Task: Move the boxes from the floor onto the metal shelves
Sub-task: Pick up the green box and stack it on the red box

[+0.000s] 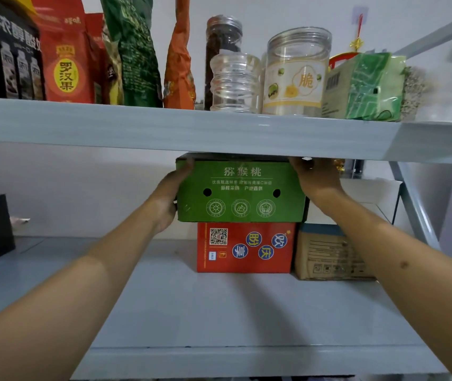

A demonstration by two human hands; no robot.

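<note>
Both hands grasp the green box (pixel 241 192), the left hand (pixel 171 192) on its left side and the right hand (pixel 315 177) on its right top corner, to keep it level on the red box (pixel 245 247) on the lower shelf (pixel 219 312), just under the upper shelf (pixel 164 127).

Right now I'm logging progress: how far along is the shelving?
Done: red box and brown carton sit on the lower shelf. In hand: left hand and right hand hold the green box atop the red one. The floor is out of view.
</note>
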